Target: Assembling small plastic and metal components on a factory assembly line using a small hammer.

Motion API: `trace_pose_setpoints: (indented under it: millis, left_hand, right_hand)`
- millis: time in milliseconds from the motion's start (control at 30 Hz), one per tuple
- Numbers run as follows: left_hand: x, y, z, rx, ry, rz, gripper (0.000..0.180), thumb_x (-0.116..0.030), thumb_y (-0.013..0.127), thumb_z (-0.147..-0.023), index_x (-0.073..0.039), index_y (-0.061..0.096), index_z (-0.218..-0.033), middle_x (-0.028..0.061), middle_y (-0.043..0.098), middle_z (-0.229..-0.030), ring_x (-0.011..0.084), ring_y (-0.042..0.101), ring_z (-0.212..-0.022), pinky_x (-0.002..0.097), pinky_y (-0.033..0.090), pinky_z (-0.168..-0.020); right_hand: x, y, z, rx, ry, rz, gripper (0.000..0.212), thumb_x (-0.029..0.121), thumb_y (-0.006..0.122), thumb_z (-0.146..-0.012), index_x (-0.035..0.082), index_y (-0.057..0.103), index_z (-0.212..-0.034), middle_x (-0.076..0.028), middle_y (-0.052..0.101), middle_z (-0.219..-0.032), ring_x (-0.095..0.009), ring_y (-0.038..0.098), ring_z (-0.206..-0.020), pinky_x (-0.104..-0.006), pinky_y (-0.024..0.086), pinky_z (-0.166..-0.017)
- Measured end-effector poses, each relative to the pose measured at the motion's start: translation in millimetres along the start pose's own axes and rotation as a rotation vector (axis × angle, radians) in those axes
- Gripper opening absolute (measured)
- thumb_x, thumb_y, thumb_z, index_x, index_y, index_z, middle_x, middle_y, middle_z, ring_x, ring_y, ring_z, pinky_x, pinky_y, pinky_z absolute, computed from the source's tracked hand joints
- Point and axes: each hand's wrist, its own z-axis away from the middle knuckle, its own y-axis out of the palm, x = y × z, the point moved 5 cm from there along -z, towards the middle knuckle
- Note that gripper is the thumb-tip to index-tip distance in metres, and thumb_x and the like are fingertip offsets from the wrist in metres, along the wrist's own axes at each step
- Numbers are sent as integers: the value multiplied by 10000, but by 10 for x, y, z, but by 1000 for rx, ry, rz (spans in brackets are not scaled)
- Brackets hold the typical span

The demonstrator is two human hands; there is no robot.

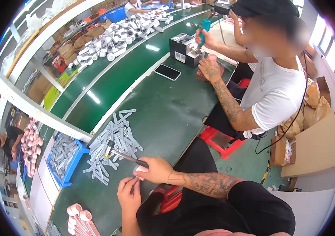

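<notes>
My right hand (156,170) is wrapped round the dark handle of a hammer (126,157). The metal head, with some yellow on it, points left above the loose grey strips. Between my hands is a pale pink plastic part (141,170), partly covered by my fingers. My left hand (129,195) pinches it from below, close to the bench edge. A loose pile of flat grey plastic strips (114,137) lies just beyond the hammer. Several pink-and-white handled pieces with round heads (81,222) lie on the bench to the left of my left hand.
A blue bin (70,167) of grey strips stands left of the pile. Across the green bench (167,114) lies a phone (167,72). A co-worker (277,86) at right holds a teal power tool (204,29) near a black box (187,49). White parts (120,37) crowd a green conveyor (108,84).
</notes>
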Motion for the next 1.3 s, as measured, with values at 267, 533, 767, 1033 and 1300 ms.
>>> trace_pose_setpoints:
  millis: [267, 533, 767, 1033, 1300]
  left_hand:
    - [211, -140, 23, -25, -73, 67, 165, -9, 744, -931, 16, 785, -1089, 196, 792, -1056, 356, 782, -962, 404, 604, -881]
    - [245, -190, 200, -19, -200, -38, 172, -115, 778, -937, -18, 797, -1079, 187, 790, -1018, 382, 776, -930, 417, 608, -857]
    - [152, -218, -63, -19, 8, -15, 126, -105, 768, -952, -39, 795, -1056, 142, 799, -1077, 361, 773, -944, 419, 627, -826]
    - [292, -174, 61, 11, -177, 56, 145, -43, 795, -943, -12, 818, -1083, 148, 808, -1091, 275, 798, -945, 338, 654, -795]
    - [206, -195, 123, -54, -187, 82, 125, -57, 772, -935, -51, 826, -1048, 100, 813, -1052, 281, 796, -845, 350, 635, -718]
  right_hand:
    - [-16, 98, -23, -56, -32, 14, 693, 587, 811, -877, 77, 724, -1339, -209, 797, -1041, -417, 769, -968, -485, 603, -861]
    - [-136, 269, -5, -89, -82, 37, 700, 531, 853, -879, -7, 717, -1307, -246, 779, -1115, -396, 769, -1041, -452, 602, -882]
    - [-93, 14, -122, -235, -181, 29, 547, 439, 875, -876, 15, 740, -1196, -221, 788, -948, -387, 782, -871, -434, 594, -776]
    - [30, 178, -67, -99, -72, 88, 521, 447, 858, -908, 42, 744, -1214, -137, 793, -867, -296, 781, -782, -392, 591, -734]
    - [61, 190, 19, -133, -150, 90, 485, 418, 825, -948, 40, 737, -1239, -85, 789, -796, -261, 763, -703, -368, 578, -675]
